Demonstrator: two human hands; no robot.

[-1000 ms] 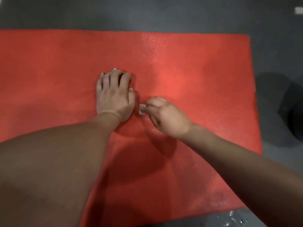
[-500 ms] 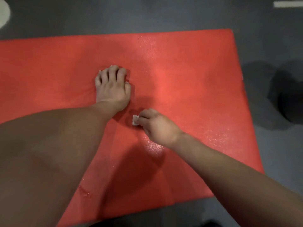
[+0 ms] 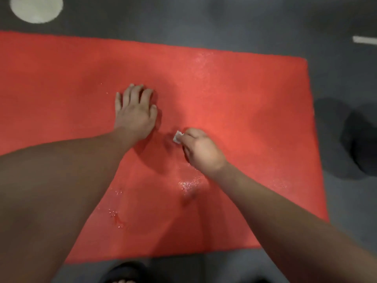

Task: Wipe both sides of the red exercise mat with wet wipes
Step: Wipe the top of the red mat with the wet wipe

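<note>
Most of the view is dark grey floor [image 3: 224, 23], and the red mat [image 3: 255, 94] lies flat on it under both arms. Its surface looks like thin, grainy foam, so I judge it light, soft and floppy: it would sag and fold if lifted by one point. A two-handed hold along an edge or at two corners would suit turning it over. Wet patches [image 3: 186, 184] glisten just behind the right grip, so the mat may be slick there.

Three edges of the mat show. The far one is well ahead of both grips, the short one is well off to the right of the right grip, and the near one is back under the forearms. To the left of the left grip the mat runs out of sight. Bare floor beyond the short edge gives room to swing it, up to a dark shape [image 3: 363, 139] further right. A sandalled foot [image 3: 126, 272] stands just beside the near edge.

The left grip [image 3: 134, 115] lies flat with its fingers spread, pressing the mat down. The right grip [image 3: 201, 150], near it on the right, is curled narrow around a small white wipe [image 3: 177, 137]. A corner of the wipe pokes out toward the left grip, touching or just above the mat. The wipe looks limp and damp and needs only a light pinch.
</note>
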